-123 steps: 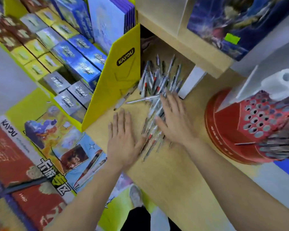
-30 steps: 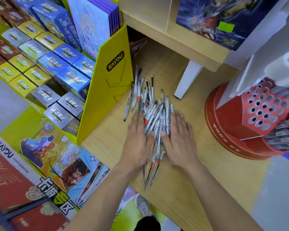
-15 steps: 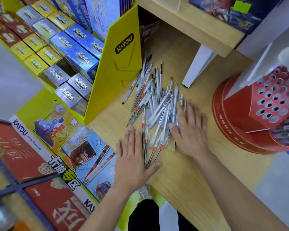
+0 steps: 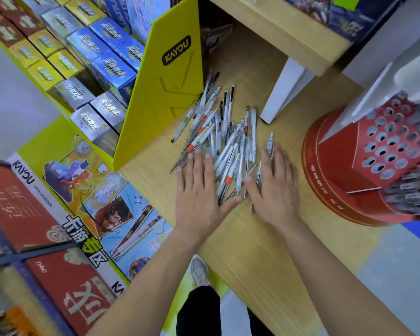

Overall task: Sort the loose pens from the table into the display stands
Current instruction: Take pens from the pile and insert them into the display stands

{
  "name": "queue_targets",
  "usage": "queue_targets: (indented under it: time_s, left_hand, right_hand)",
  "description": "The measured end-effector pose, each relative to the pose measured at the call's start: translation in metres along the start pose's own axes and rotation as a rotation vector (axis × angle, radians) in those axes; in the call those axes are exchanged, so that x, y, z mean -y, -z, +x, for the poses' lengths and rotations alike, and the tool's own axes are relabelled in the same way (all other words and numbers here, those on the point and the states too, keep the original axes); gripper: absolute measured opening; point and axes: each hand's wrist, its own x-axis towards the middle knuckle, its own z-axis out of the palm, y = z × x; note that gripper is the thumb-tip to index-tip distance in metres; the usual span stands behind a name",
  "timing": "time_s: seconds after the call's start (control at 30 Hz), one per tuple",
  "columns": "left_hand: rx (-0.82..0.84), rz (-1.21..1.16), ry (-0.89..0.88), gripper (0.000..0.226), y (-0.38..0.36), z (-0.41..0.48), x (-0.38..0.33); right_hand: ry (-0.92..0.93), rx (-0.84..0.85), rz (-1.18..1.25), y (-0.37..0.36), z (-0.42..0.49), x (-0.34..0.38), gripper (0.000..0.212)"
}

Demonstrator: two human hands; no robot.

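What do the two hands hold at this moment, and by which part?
Nothing is held. The left hand and the right hand lie flat, fingers straight, on the near end of the pile of pens.

Your count, kind by kind
You have two hands out, left hand [image 4: 199, 192] and right hand [image 4: 274, 190], one heap of pens [image 4: 228, 141] (too tangled to count singly), one red display stand [image 4: 337, 170], one yellow panel [image 4: 165, 93], one white shelf leg [image 4: 284, 93].

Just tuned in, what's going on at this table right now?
A person has both hands flat on the wooden table. The left hand and right hand rest, fingers straight, on the near end of a pile of loose pens. Neither grips a pen. The red display stand, with many empty holes, stands right of the pile.
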Motion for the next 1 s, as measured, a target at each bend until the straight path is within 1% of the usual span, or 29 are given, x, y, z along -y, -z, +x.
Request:
queue_targets:
  time_s: [0.07, 0.17, 0.23, 0.3, 0.37, 0.43, 0.5, 0.57, 0.67, 0.73, 0.83, 0.93, 1.0]
  left_hand:
    - [-0.006, -0.021, -0.008, 0.117, 0.005, 0.004, 0.002]
    - [-0.041, -0.078, 0.065, 0.115, 0.018, 0.01, 0.023]
    - [-0.046, -0.169, 0.125, 0.116, 0.025, 0.02, 0.04]
    - [-0.014, -0.275, 0.143, 0.114, 0.027, 0.03, 0.047]
    - [-0.015, -0.304, 0.109, 0.11, 0.025, 0.034, 0.04]
    - [-0.017, -0.323, 0.037, 0.103, 0.021, 0.029, 0.027]
    - [0.007, -0.426, -0.002, 0.095, 0.017, 0.022, 0.022]
    - [-0.001, -0.535, 0.024, 0.087, 0.017, 0.026, 0.028]
    - [-0.032, -0.492, 0.144, 0.091, 0.02, 0.039, 0.036]
    - [-0.026, -0.47, 0.111, 0.086, 0.02, 0.044, 0.025]
    - [-0.003, -0.554, 0.066, 0.08, 0.015, 0.042, 0.003]
    - [0.005, -0.609, 0.055, 0.075, 0.015, 0.042, 0.007]
    - [-0.016, -0.586, 0.056, 0.073, 0.018, 0.043, 0.018]
  right_hand:
    - [-0.018, 0.005, -0.019, -0.001, -0.001, 0.0, 0.08]
    - [-0.084, 0.024, 0.003, 0.0, -0.001, 0.004, 0.087]
    - [-0.087, 0.06, -0.02, -0.002, 0.0, 0.01, 0.085]
    - [-0.041, 0.086, 0.003, -0.004, 0.003, 0.02, 0.08]
    - [0.018, 0.098, 0.035, -0.008, 0.008, 0.033, 0.077]
    - [0.055, 0.089, 0.025, -0.008, 0.013, 0.041, 0.075]
    - [0.076, 0.1, 0.021, -0.007, 0.013, 0.039, 0.074]
    - [0.054, 0.108, 0.043, -0.003, 0.008, 0.029, 0.075]
    - [-0.011, 0.105, 0.012, -0.002, 0.005, 0.022, 0.075]
    - [-0.009, 0.1, -0.01, -0.006, 0.009, 0.029, 0.074]
    - [0.023, 0.094, 0.025, -0.009, 0.02, 0.045, 0.075]
    - [0.083, 0.111, 0.044, -0.006, 0.025, 0.042, 0.073]
    - [0.109, 0.136, 0.045, -0.002, 0.024, 0.031, 0.071]
